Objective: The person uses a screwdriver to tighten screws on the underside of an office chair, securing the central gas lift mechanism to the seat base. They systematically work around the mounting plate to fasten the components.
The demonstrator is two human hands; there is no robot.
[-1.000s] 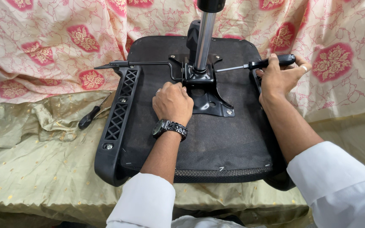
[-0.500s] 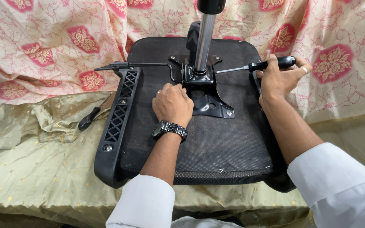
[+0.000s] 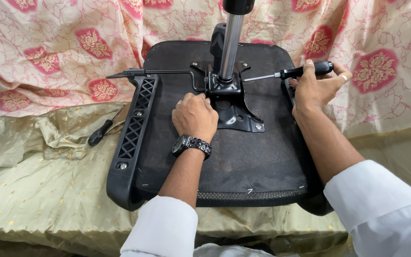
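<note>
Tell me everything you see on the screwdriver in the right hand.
The screwdriver has a black ribbed handle and a thin bright metal shaft. It lies nearly level, handle to the right, tip pointing left at the black mechanism plate near the silver column's base. The right hand grips the handle; nothing else visibly touches it.

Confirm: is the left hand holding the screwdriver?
No, the left hand rests on the chair seat underside; the right hand grips the screwdriver.
</note>
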